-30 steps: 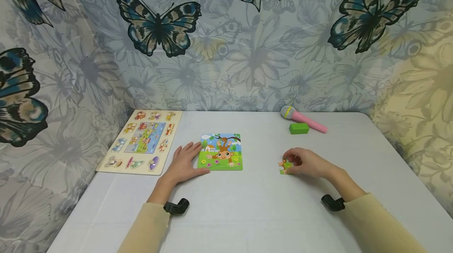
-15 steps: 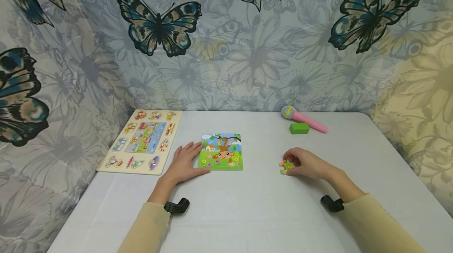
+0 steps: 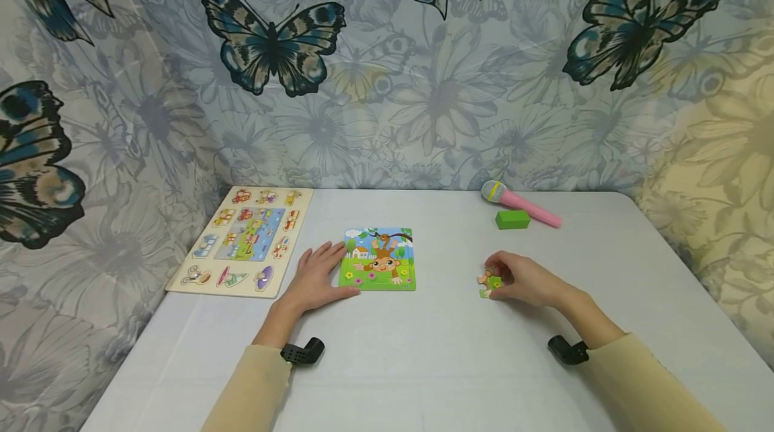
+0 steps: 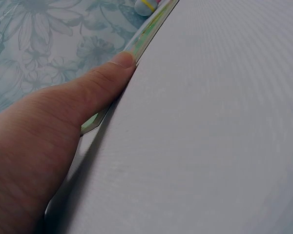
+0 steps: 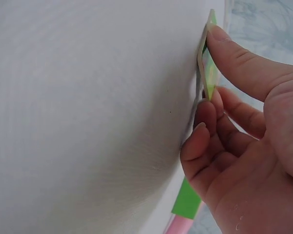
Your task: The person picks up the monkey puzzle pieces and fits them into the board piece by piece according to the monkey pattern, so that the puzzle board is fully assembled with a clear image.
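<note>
A square jigsaw puzzle (image 3: 377, 259) with a monkey picture lies at the middle of the white table. My left hand (image 3: 316, 279) rests at its left side, fingers spread along the left edge and thumb on the lower left corner. In the left wrist view the thumb (image 4: 102, 83) lies straight along the puzzle's near edge. To the right, my right hand (image 3: 529, 279) pinches a small puzzle piece (image 3: 487, 283) with green and brown print between thumb and fingers. Seen from the right wrist, the piece (image 5: 210, 63) is tilted, close over the table, its lower edge at the fingertips.
A wooden board (image 3: 177, 282) with vehicle and toy pictures lies at the back left. Behind my right hand are a green block (image 3: 512, 220) and a pink toy microphone (image 3: 532, 209). A butterfly-patterned cloth (image 3: 435, 116) hangs behind the table (image 3: 423, 365).
Both hands stay almost where they were; the left still rests on the puzzle. The piece in my right hand has shifted very slightly right.
</note>
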Demonstrator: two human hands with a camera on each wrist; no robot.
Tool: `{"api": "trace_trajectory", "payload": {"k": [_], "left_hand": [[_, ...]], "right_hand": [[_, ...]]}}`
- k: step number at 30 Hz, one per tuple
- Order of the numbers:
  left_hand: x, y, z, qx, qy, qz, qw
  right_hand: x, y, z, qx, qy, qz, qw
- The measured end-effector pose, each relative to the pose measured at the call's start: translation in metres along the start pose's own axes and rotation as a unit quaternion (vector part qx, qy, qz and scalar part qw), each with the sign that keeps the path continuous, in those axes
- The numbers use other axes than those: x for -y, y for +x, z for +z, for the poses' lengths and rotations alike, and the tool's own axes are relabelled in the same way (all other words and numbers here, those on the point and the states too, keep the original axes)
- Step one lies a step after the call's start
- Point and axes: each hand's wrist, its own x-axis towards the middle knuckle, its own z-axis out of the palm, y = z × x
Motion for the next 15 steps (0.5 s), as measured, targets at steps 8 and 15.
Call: {"api": "trace_trajectory", "payload": {"k": [8, 15], "left_hand": [[0.0004, -0.0001, 0.0000, 0.000, 0.000, -0.001, 1.0000], [0.0003, 0.0003, 0.0003, -0.003, 0.001, 0.002, 1.0000]], "right_hand": [[-0.0036, -0.0010, -0.0021, -0.008, 0.001, -0.009, 0.9999], [-0.0067, -0.0011, -0.0056, -0.008, 0.033, -0.024, 0.9991]]}}
